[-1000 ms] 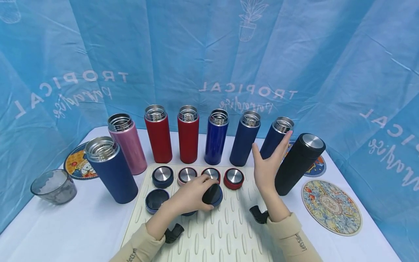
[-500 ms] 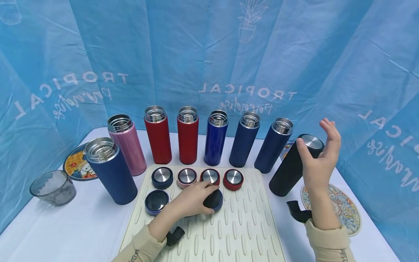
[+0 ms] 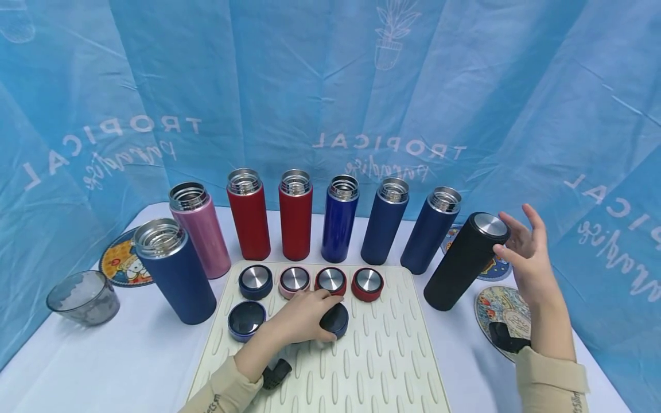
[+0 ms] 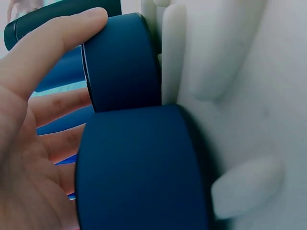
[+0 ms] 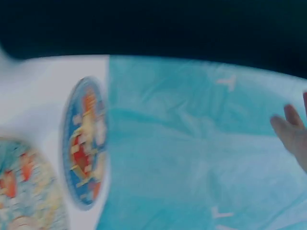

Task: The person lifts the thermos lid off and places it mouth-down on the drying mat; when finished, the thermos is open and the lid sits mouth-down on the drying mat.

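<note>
My left hand [image 3: 304, 317] grips a dark navy bottle lid [image 3: 335, 319] by its rim on the ribbed cream mat [image 3: 361, 355]. In the left wrist view the thumb lies on that lid's [image 4: 122, 62] edge, and another navy lid [image 4: 139, 167] sits beside it, mostly hidden under the hand in the head view. My right hand [image 3: 529, 261] is at the top of a black bottle [image 3: 459, 267], which has a steel-topped lid on. Its thumb and fingertips are right at the lid's side, the other fingers spread. The right wrist view shows only some fingertips [image 5: 290, 129].
Several lidless bottles stand in an arc behind the mat: navy [image 3: 178, 275], pink [image 3: 201, 235], red [image 3: 250, 223], blue [image 3: 339, 223] and more navy. Several lids, including a red one [image 3: 368, 284], lie on the mat. A glass bowl [image 3: 85, 304] and round coasters [image 3: 498, 307] flank them.
My right hand has moved right, from in front of the navy bottles, past the black bottle to its right side. The left hand stays on the navy lid.
</note>
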Available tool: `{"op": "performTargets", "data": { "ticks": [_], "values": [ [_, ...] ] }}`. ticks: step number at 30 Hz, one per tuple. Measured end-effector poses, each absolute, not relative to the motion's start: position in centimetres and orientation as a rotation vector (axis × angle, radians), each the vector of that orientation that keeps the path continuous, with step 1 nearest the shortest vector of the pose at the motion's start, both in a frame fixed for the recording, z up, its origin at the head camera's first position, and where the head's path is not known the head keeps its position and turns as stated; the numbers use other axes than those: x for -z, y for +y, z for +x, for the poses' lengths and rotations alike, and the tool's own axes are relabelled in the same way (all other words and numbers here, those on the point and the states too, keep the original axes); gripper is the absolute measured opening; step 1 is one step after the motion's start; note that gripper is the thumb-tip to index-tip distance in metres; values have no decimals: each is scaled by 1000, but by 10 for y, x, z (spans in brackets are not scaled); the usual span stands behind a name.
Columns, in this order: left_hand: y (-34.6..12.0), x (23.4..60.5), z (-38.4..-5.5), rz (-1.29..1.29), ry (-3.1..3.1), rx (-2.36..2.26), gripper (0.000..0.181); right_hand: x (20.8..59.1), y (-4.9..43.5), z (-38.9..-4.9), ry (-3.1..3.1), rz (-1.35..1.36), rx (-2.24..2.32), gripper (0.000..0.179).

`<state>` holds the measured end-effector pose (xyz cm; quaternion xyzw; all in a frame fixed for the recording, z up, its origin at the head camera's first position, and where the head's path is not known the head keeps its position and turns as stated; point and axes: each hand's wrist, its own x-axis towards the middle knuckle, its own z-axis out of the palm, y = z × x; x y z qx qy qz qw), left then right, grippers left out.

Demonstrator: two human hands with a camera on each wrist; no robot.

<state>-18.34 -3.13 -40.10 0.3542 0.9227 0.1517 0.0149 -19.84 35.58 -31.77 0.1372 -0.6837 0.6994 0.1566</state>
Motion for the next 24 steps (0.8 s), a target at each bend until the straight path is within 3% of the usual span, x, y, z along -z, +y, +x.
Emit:
{"op": "performTargets", "data": {
  "ticks": [9, 24],
  "values": [
    [-31, 402, -185, 1077, 2864, -483, 69, 344, 370, -210, -2473, 480, -1906, 88],
    [-32, 402, -185, 1108, 2870, -482, 69, 361, 367, -221, -2738, 342, -1766, 76]
  ]
}}
